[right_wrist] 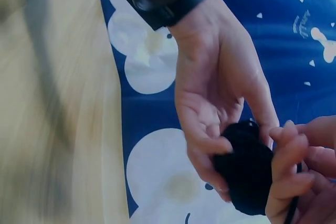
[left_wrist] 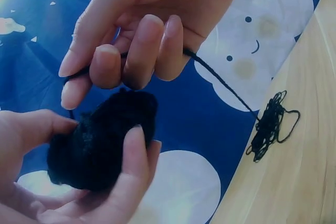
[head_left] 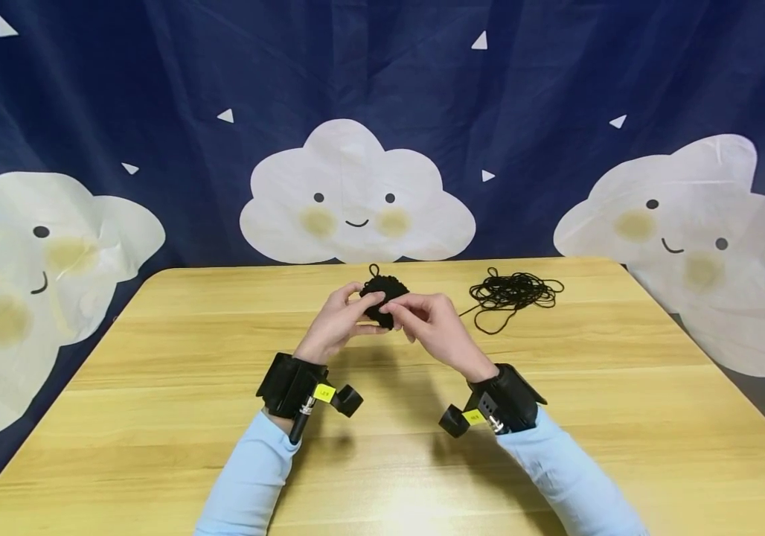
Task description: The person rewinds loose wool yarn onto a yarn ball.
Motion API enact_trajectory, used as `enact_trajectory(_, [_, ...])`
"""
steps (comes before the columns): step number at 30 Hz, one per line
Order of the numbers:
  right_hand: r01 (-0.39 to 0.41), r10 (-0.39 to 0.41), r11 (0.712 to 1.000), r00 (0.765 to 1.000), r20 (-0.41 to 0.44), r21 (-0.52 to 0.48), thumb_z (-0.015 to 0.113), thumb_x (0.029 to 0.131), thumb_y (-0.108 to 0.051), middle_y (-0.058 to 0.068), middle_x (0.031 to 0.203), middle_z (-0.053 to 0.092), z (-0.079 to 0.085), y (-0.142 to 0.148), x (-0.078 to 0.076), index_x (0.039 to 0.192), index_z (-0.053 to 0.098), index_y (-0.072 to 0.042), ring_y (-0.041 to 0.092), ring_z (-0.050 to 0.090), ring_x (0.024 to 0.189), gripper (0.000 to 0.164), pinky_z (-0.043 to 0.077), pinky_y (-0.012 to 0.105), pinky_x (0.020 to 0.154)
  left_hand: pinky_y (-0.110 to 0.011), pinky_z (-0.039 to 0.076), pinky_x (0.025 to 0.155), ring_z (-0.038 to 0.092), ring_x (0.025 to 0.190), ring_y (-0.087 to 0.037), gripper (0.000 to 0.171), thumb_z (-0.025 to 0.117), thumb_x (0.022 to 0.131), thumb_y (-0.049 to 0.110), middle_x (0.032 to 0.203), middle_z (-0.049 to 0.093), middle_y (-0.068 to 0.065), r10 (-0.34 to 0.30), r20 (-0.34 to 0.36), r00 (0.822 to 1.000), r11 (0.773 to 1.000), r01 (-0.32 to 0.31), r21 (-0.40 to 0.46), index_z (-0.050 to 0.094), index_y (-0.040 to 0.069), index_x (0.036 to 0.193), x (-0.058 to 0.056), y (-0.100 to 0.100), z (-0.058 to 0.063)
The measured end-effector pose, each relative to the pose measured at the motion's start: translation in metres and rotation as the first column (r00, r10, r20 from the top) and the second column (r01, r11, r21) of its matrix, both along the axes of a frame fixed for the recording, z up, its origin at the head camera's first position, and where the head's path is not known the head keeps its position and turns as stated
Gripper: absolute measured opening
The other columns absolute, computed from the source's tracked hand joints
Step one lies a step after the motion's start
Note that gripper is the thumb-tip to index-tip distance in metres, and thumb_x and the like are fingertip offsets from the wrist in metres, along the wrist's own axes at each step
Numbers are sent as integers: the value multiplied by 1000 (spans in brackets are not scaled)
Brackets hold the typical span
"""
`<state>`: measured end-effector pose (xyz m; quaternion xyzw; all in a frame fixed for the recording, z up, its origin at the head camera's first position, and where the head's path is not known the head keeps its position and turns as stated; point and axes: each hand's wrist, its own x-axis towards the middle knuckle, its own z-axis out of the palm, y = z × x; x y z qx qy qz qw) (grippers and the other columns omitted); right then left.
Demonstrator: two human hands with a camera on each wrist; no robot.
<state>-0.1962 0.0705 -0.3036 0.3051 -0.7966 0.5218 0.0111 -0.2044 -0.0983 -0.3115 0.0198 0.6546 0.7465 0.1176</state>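
My left hand (head_left: 337, 320) grips a rounded black yarn piece (head_left: 385, 286) with a bumpy, crocheted-looking surface, thumb on one side and fingers on the other. A small yarn loop (head_left: 373, 269) sticks up from its top. Close beside it, my right hand (head_left: 437, 327) pinches a black yarn strand between thumb and index finger. In the left wrist view that strand (left_wrist: 223, 82) passes under the curled fingers of the right hand (left_wrist: 142, 35) and down to a loose pile of yarn (left_wrist: 269, 129). The right wrist view shows the yarn piece (right_wrist: 244, 169) held in the left hand (right_wrist: 218, 82).
The tangled yarn pile (head_left: 515, 290) lies on the wooden table (head_left: 175, 417) at the back right. Behind the table hangs a dark blue cloth (head_left: 382, 67) with white clouds. Both wrists carry black bands with small cameras.
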Motion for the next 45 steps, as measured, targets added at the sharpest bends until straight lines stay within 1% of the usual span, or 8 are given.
enact_trajectory(5, [-57,57,998,998,5,35,50,92,-11,2,64,56,-4,-2,5,90,66,-2,15,50,51,19,32,19,41,-32,52,79,57,90,-24,49,46,94,16,125,41,-22,38,-22,999,999,-38,2,25,12,138,0,-1,1])
enact_trajectory(9, [-97,95,994,995,37,52,51,91,-11,3,66,59,-8,-2,5,92,66,-1,20,54,54,18,37,20,42,-26,52,74,55,96,-26,49,43,95,19,131,38,-21,38,-31,999,999,-37,12,25,9,139,-1,-3,1])
enact_trajectory(13, [-126,122,991,989,81,54,51,91,-10,4,69,61,-10,-1,4,94,66,0,26,55,57,19,43,23,46,-27,52,76,57,96,-25,48,47,94,22,128,44,-19,21,-34,999,999,-20,49,30,7,137,-1,-4,1])
enact_trajectory(21, [-215,203,975,965,167,56,48,92,-12,4,69,60,-26,2,-6,96,65,1,14,54,55,21,43,21,47,-36,48,86,59,96,-21,49,54,89,13,126,47,-20,-19,-82,996,996,26,87,36,5,134,0,-6,2])
enact_trajectory(28, [-156,147,987,963,227,24,50,91,-10,8,68,57,-31,10,-13,93,64,3,24,52,58,20,45,25,51,-29,51,79,60,82,-13,39,52,90,13,122,49,-20,-91,-71,993,996,92,8,46,-1,126,2,-10,2])
enact_trajectory(32, [-116,101,992,967,233,51,53,89,-8,7,63,55,-18,15,-10,85,63,3,22,50,57,15,41,23,50,-29,50,78,56,93,-18,42,53,90,14,126,46,-18,-124,-62,990,992,123,-30,44,-2,127,3,-12,2])
enact_trajectory(39, [-68,49,995,975,216,79,58,86,-13,3,66,60,-13,27,-17,87,65,-2,14,51,55,13,40,21,50,-30,49,79,48,112,-26,53,55,89,16,133,40,-17,-94,-39,995,991,90,-98,33,-2,134,4,-13,3])
enact_trajectory(45, [-39,32,999,982,188,36,59,86,-15,2,70,62,0,30,-17,91,65,-3,15,53,56,14,41,22,50,-33,48,78,55,100,-19,48,58,87,17,124,49,-16,-99,-39,994,985,93,-144,43,-1,128,2,-12,-1])
